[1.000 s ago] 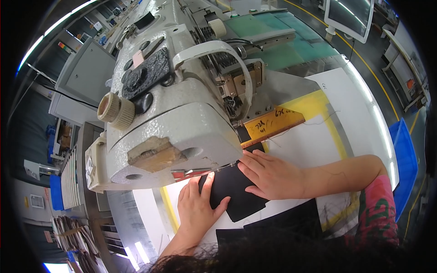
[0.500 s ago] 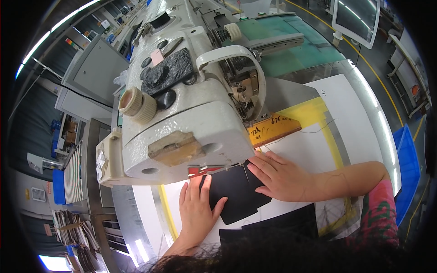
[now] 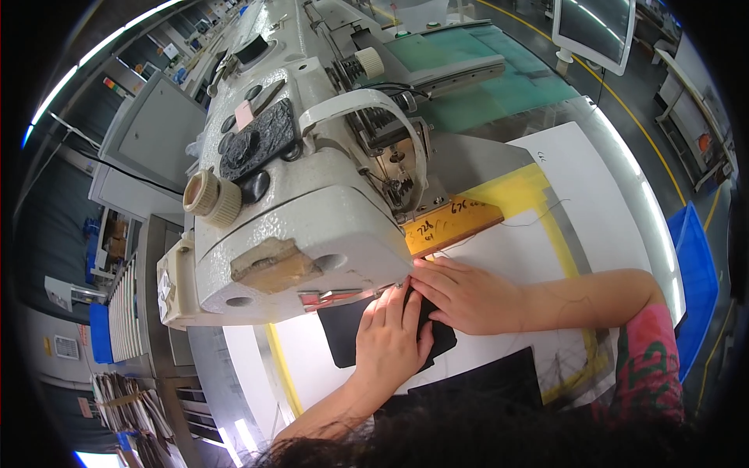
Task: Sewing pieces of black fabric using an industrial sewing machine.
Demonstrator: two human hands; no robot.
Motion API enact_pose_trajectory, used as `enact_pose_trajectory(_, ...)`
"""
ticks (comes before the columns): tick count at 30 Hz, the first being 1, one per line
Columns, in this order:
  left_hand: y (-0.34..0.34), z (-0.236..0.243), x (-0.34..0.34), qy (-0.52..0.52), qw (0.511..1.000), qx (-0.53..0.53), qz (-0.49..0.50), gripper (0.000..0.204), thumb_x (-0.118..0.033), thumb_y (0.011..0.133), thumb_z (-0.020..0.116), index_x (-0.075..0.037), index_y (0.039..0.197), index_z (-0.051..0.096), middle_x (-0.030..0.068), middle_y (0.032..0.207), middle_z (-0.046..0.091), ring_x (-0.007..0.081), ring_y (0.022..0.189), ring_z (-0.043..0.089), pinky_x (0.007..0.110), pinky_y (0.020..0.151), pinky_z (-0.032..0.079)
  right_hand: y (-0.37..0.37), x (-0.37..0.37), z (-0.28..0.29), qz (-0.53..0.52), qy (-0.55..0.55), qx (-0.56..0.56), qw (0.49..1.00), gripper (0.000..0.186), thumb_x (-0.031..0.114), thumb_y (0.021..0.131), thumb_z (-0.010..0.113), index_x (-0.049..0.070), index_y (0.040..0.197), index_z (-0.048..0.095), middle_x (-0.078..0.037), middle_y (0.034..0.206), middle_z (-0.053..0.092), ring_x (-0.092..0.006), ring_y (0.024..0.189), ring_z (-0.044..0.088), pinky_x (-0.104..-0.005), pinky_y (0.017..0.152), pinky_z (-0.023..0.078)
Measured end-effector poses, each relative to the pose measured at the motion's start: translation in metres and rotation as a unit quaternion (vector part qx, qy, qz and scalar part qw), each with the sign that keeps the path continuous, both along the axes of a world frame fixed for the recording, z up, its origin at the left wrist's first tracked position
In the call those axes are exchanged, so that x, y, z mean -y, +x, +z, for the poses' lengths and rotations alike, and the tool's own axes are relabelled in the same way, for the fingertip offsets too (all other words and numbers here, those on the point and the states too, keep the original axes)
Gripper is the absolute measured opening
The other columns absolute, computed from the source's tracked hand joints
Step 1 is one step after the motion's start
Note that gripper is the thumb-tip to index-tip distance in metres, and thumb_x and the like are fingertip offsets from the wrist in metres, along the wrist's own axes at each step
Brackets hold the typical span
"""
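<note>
My left hand (image 3: 390, 339) lies on a black flat piece (image 3: 338, 331) beneath the head of a white industrial sewing machine (image 3: 304, 218), fingers extended toward the needle area and partly under the head. My right hand (image 3: 460, 300) rests beside it on the same piece, fingers stretched flat toward the left, fingertips near my left fingertips. A yellow-orange guide plate (image 3: 452, 226) with handwritten marks lies just beyond my right hand. More black pieces (image 3: 484, 378) lie nearer me on the white work surface (image 3: 304, 343) bordered with yellow tape. The needle itself is hard to make out.
A green table extension (image 3: 476, 86) and a screen (image 3: 591, 35) are at the back right. A blue bin (image 3: 694, 288) stands right of the table. Grey cabinets (image 3: 136, 140) and racks of flat items (image 3: 125, 402) are on the left.
My left hand has moved right and inward, closer to my right hand. The black piece has turned or shifted leftward under the machine head. My right hand stays nearly in place.
</note>
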State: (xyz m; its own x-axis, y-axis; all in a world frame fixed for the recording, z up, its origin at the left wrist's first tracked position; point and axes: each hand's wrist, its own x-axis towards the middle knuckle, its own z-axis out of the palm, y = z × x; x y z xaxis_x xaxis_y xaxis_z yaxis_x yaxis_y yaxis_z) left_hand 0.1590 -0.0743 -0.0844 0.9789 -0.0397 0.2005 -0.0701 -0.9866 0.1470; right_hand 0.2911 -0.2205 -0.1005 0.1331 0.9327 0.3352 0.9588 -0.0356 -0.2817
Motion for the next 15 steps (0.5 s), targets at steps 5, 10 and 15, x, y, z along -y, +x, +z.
enact_pose_trajectory(5, 0.001, 0.0, 0.001, 0.024, 1.0, -0.001, 0.014, 0.06, -0.031, 0.076, 0.064, -0.005, 0.128, 0.05, 0.0145, 0.139, 0.044, 0.0303, 0.121, 0.047, 0.039, 0.1, 0.036, 0.01, 0.014, 0.007, 0.017, -0.006, 0.05, 0.999, 0.054, 0.034, 0.085, 0.062, -0.005, 0.121, 0.054, -0.016, 0.134, 0.047, -0.0283, 0.129, 0.042, -0.0436, 0.108, 0.031)
enact_pose_trajectory(10, 0.002, -0.003, 0.003, 0.033, 0.999, -0.003, 0.032, 0.063, -0.032, 0.076, 0.063, -0.004, 0.131, 0.048, 0.0146, 0.14, 0.043, 0.03, 0.122, 0.046, 0.039, 0.101, 0.036, 0.004, 0.015, 0.005, -0.004, -0.031, 0.061, 0.998, 0.054, 0.036, 0.085, 0.062, -0.003, 0.122, 0.056, -0.013, 0.132, 0.051, -0.0257, 0.129, 0.041, -0.0451, 0.109, 0.029)
enact_pose_trajectory(15, 0.002, -0.003, 0.002, 0.001, 1.0, 0.004, -0.018, 0.067, -0.035, 0.078, 0.066, -0.003, 0.133, 0.046, 0.0152, 0.142, 0.041, 0.0318, 0.127, 0.043, 0.041, 0.105, 0.034, 0.006, 0.012, 0.0, -0.016, -0.001, 0.075, 0.997, 0.053, 0.034, 0.085, 0.062, -0.002, 0.123, 0.056, -0.011, 0.132, 0.051, -0.0234, 0.128, 0.042, -0.0451, 0.108, 0.029)
